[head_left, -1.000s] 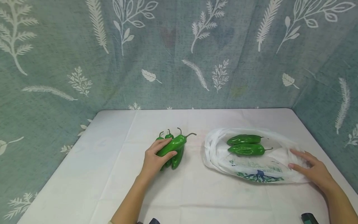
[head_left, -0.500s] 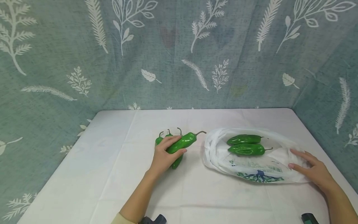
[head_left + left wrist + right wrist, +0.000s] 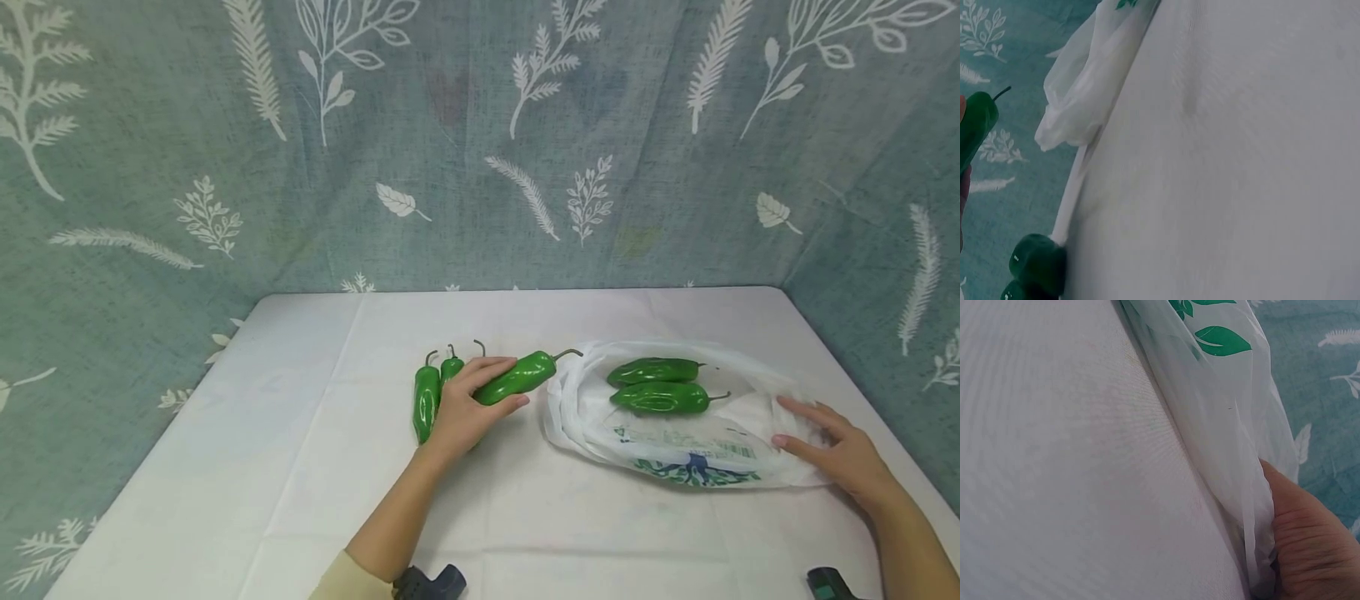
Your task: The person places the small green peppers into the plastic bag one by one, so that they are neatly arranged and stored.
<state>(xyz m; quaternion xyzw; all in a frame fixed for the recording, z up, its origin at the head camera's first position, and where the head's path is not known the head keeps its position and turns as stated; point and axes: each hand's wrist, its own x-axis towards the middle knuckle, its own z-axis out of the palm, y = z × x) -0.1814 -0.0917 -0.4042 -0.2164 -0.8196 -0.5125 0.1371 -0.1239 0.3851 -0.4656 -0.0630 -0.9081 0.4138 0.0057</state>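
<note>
My left hand grips a long green chili pepper between thumb and fingers, its stem toward the plastic bag. That held pepper also shows at the left edge of the left wrist view. Behind the hand lie a green pepper and another, with one more stem poking out; the hand hides the rest. On the white plastic bag rest two peppers, the far one and the near one. My right hand rests on the bag's right end, fingers spread; its thumb touches the plastic.
A white cloth covers the table. Leaf-patterned green fabric hangs behind and at both sides. Dark wrist devices show at the bottom, one by the left forearm and one near the right forearm.
My left hand has carried its pepper rightward, off the other peppers and up to the bag's left rim. The right hand and the bag have stayed put.
</note>
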